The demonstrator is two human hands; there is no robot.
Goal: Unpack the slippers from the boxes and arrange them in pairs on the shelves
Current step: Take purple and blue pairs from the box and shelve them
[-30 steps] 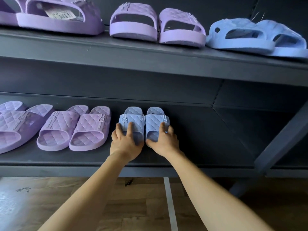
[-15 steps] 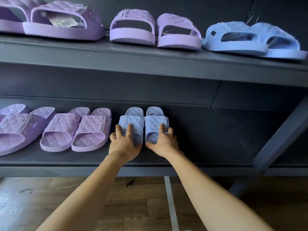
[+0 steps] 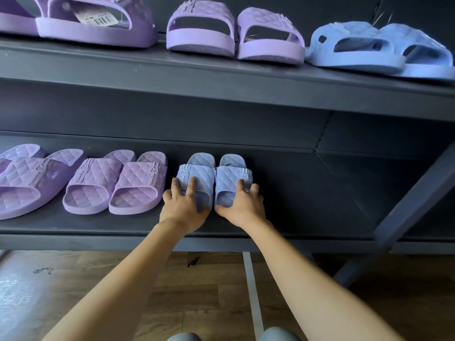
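Observation:
A small pair of blue quilted slippers stands side by side, toes inward, on the lower shelf (image 3: 283,225). My left hand (image 3: 184,207) holds the left blue slipper (image 3: 199,175) at its heel, with fingers lying over the strap and the thumb at its inner edge. In the same way my right hand (image 3: 242,207) holds the right blue slipper (image 3: 232,178). Both heels are hidden under my palms.
Left of the blue pair on the lower shelf stand a purple pair (image 3: 115,183) and a larger purple pair (image 3: 27,178). The upper shelf (image 3: 221,80) carries a tagged purple pair (image 3: 98,23), another purple pair (image 3: 234,33) and a blue pair (image 3: 379,48). A slanted brace (image 3: 416,193) crosses at right.
Both hands stay on the blue pair in the same spot; only my view has shifted slightly.

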